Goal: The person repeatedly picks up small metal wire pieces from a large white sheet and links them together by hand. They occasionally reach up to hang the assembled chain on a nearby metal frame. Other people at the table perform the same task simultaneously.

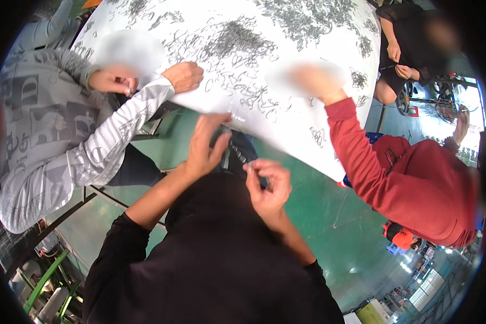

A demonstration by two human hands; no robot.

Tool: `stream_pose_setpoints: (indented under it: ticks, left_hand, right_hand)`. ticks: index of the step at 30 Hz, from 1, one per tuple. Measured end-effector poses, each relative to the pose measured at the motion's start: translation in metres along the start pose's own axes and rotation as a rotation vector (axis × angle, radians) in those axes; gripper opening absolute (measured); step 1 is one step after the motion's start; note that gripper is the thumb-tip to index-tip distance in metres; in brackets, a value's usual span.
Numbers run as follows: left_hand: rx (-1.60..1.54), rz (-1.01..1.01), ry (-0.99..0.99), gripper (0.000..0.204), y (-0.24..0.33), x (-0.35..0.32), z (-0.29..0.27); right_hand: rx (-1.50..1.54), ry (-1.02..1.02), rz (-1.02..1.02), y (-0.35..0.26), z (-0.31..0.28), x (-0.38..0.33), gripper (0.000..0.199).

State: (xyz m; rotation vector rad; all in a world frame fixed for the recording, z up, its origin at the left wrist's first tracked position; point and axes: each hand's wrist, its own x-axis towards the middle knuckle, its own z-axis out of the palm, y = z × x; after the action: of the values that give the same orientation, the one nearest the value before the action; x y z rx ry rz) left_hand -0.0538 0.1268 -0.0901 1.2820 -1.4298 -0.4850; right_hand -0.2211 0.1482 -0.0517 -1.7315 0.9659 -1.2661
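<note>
The right hand (268, 186) was nearest, fingers curled together, pinching a small metal piece (252, 166) at the fingertips, just off the table (286, 124) edge. The left hand (204, 146) had fingers apart, tips touching the white table's edge. Beyond lay heaps of grey metal pieces (237, 40). A grey-sleeved person (48, 135) worked left, a red-sleeved one (416, 183) right.

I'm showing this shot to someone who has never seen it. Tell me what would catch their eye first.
First the white table, strewn with heaps of small grey metal pieces across the top of the view. Next the person's own hands at its near edge: the left hand open against the rim, the right hand pinching something small. A co-worker's red sleeve reaches in from the right, and a grey patterned sleeve from the left.
</note>
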Motion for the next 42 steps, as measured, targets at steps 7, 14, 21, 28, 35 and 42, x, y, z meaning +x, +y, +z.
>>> stream_pose_setpoints:
  ticks: [7,14,21,28,35,42]
  left_hand:
    - [0.128,0.064,0.055,0.014,-0.114,0.160,0.110]
    - [0.404,-0.107,-0.185,0.016,-0.186,0.261,0.195]
    - [0.618,-0.086,-0.412,0.015,-0.195,0.288,0.205]
    - [0.009,-0.279,-0.113,0.020,-0.117,0.238,0.144]
    - [-0.385,-0.660,-0.291,0.012,0.015,0.067,0.024]
    - [-0.337,-0.644,-0.213,0.011,0.055,0.010,-0.022]
  right_hand:
    - [-0.129,-0.152,-0.038,0.015,-0.032,0.012,0.028]
    - [-0.058,-0.322,-0.113,0.027,-0.055,0.026,0.025]
    - [-0.072,-0.369,-0.006,0.027,-0.060,0.027,0.024]
    - [-0.071,-0.133,-0.053,0.030,-0.038,0.023,0.029]
    - [-0.100,0.021,0.001,0.021,-0.013,0.020,0.027]
    - [-0.096,0.066,-0.055,0.012,0.015,0.013,0.027]
